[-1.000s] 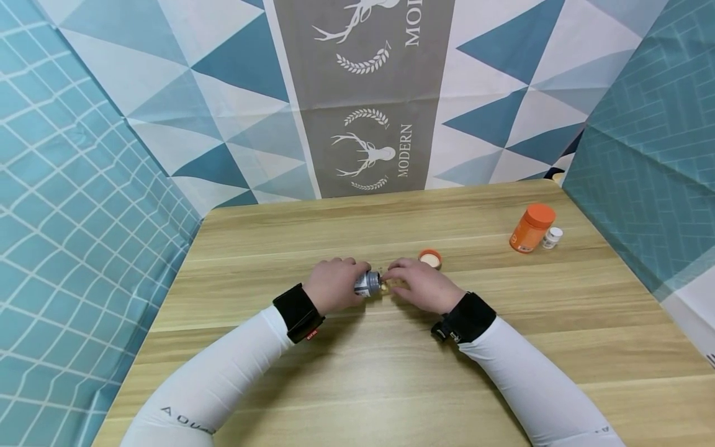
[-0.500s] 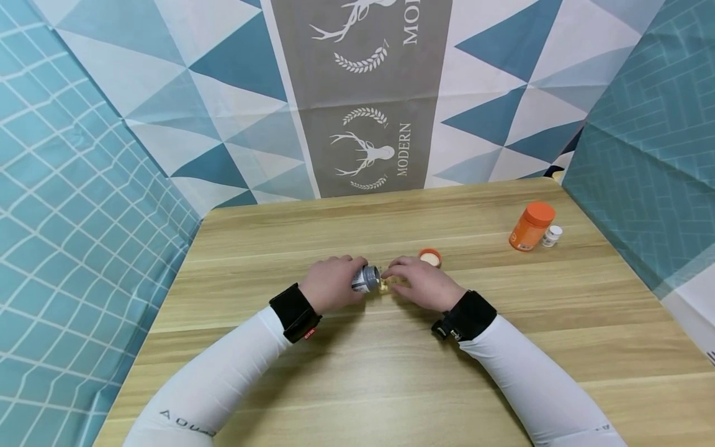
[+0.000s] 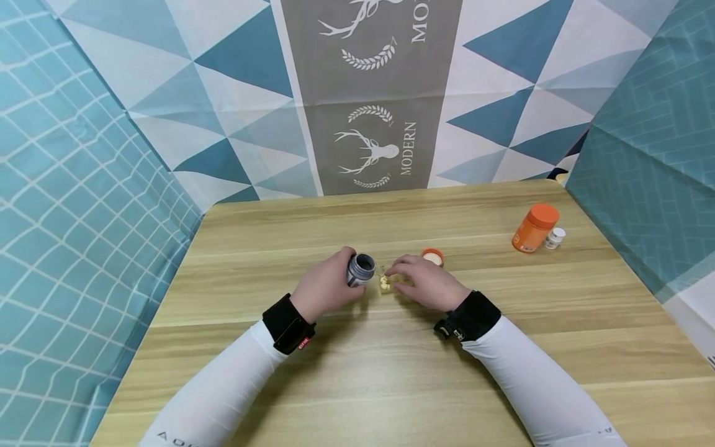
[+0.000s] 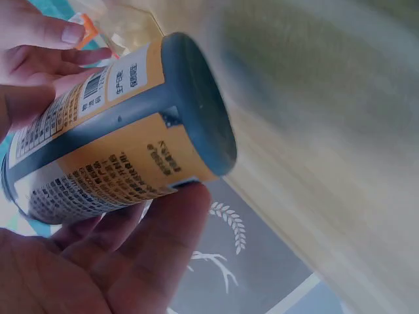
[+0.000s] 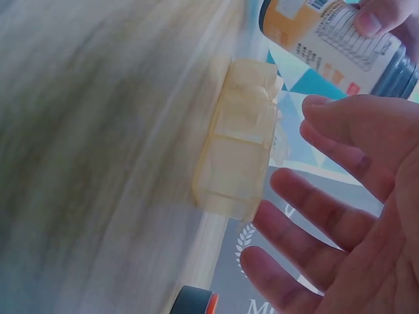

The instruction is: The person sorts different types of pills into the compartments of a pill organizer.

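My left hand (image 3: 326, 282) grips a dark grey pill bottle (image 4: 118, 137) with an orange and white label. In the head view its uncapped mouth faces up toward me, tilted a little. Just right of it lies a small see-through yellowish pill box (image 5: 236, 163), divided into compartments. Pale yellow pills (image 3: 385, 283) sit in its left end. My right hand (image 3: 427, 282) is beside the box with loosely bent, spread fingers. In the right wrist view, fingertips come right at the box's edge, while the thumb stands apart from it. The hand hides part of the box in the head view.
Behind the right hand lies an upturned bottle cap (image 3: 432, 256) with an orange rim and pale inside. At the table's far right stand an orange jar (image 3: 535, 230) with its lid on and a small white bottle (image 3: 555, 238). Patterned cloth walls enclose the table (image 3: 368, 385).
The bottle's mouth, earlier tipped sideways at the pill box, has swung up and moved left with my left hand. The pills show more plainly now. My right hand stays nearly in place.
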Motion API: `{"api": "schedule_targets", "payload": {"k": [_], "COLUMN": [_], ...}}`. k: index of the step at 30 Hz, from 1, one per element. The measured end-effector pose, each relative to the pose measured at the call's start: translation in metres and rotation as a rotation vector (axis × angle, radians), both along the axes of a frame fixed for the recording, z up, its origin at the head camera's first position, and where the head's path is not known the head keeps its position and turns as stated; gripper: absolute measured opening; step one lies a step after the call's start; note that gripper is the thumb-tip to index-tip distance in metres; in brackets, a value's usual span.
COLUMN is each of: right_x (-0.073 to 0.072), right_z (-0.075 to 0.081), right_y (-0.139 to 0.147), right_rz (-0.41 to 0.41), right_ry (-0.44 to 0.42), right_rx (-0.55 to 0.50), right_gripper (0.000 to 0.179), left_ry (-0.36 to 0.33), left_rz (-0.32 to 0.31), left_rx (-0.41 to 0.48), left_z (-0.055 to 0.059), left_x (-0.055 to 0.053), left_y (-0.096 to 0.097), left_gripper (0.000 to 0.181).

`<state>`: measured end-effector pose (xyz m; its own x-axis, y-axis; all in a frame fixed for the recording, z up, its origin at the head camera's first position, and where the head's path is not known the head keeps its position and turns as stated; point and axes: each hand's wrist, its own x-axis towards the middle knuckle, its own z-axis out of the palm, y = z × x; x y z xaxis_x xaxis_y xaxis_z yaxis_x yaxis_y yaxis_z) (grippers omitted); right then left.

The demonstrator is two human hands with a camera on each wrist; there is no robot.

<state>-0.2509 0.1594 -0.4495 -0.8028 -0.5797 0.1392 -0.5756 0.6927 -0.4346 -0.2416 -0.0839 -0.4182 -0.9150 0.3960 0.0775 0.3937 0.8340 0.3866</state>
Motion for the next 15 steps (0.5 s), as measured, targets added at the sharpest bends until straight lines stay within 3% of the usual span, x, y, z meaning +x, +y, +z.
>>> {"api": "schedule_targets", "payload": {"k": [7, 15], "right_x": [0.001, 0.004], "right_z": [0.006, 0.006], "right_y": [-0.006, -0.015], "right_rz": [-0.017, -0.015], "right_ry": [0.056, 0.137], "right_rx": [0.038, 0.139], "right_gripper": [0.030, 0.030], "left_ry": [-0.080, -0.180], "left_rz": [0.040, -0.035], "left_rx": [0.124, 0.192], "left_z": [-0.005, -0.011], "left_x": [0.014, 0.028], "left_y": [-0.007, -0.003], "left_gripper": [0.066, 0.062]}}
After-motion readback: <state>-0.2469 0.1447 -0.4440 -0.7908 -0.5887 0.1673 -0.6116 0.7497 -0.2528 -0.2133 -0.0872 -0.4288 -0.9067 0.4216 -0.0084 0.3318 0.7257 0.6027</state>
